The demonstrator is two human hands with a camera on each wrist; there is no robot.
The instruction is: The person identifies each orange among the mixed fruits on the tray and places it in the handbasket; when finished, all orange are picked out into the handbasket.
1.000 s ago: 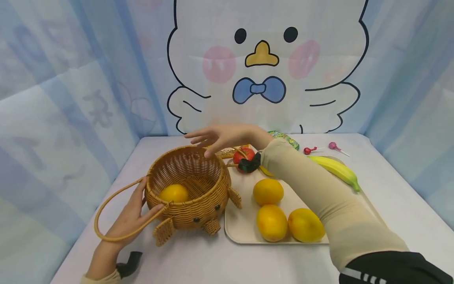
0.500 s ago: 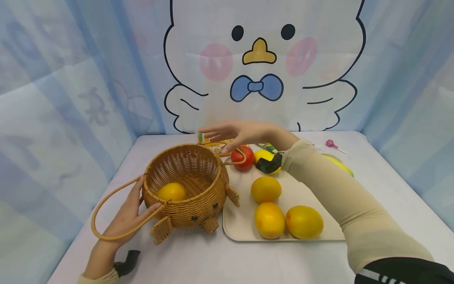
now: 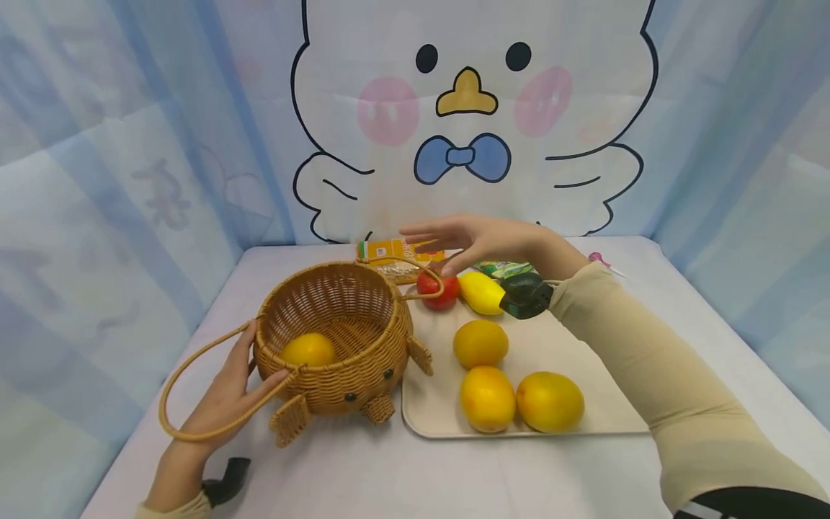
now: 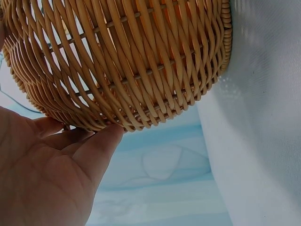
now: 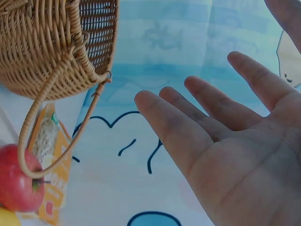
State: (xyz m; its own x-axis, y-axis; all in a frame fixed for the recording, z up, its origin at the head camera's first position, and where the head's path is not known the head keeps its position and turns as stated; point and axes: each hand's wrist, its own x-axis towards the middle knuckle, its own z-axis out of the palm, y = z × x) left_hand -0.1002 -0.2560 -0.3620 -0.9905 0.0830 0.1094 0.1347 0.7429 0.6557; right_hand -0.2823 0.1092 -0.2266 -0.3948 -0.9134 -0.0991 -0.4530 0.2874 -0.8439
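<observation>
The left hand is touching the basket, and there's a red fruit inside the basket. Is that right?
Not quite: the fruit inside the basket is yellow, not red, as the head view shows. The left hand is touching the basket.

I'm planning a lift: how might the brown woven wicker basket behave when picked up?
The wicker basket is probably light for its size, since gaps show through its woven wall. Those thin strands may flex slightly if squeezed. The rounded yellow fruit inside would likely roll if it tilts.
</observation>
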